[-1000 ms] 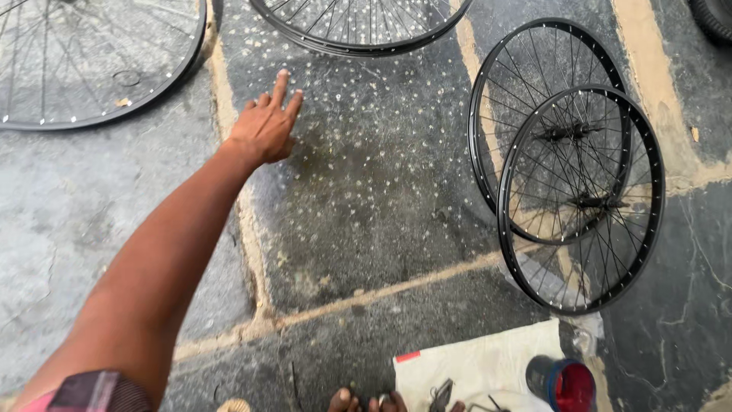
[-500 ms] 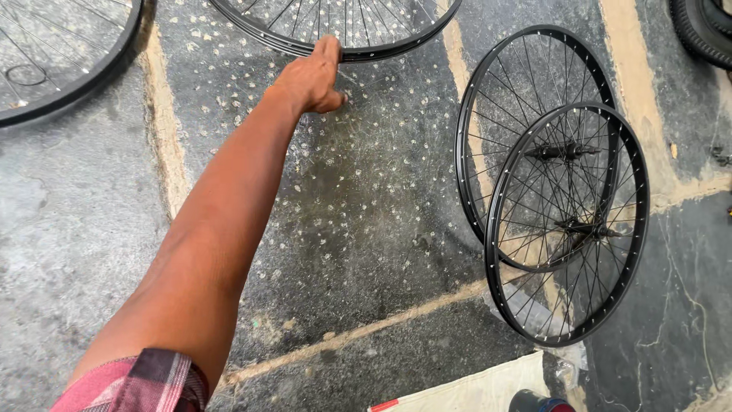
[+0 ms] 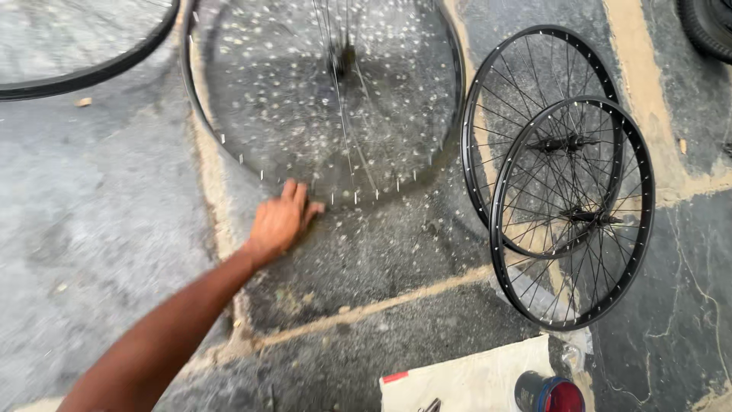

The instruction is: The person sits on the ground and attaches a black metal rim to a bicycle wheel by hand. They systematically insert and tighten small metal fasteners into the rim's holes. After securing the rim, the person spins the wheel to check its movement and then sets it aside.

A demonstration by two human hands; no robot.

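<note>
Your left hand lay at the near edge of the bare wheel rim, fingers together and curled onto its lower arc; whether they closed around the rim or only rested on it could not be told. The rim lay flat on the stone floor, extending away from the hand, hub beyond the fingertips. Your right hand was not in view. Right of the rim, two black spoked wheels overlapped. Below them stood a red-lidded tin beside a pale sheet.
</note>
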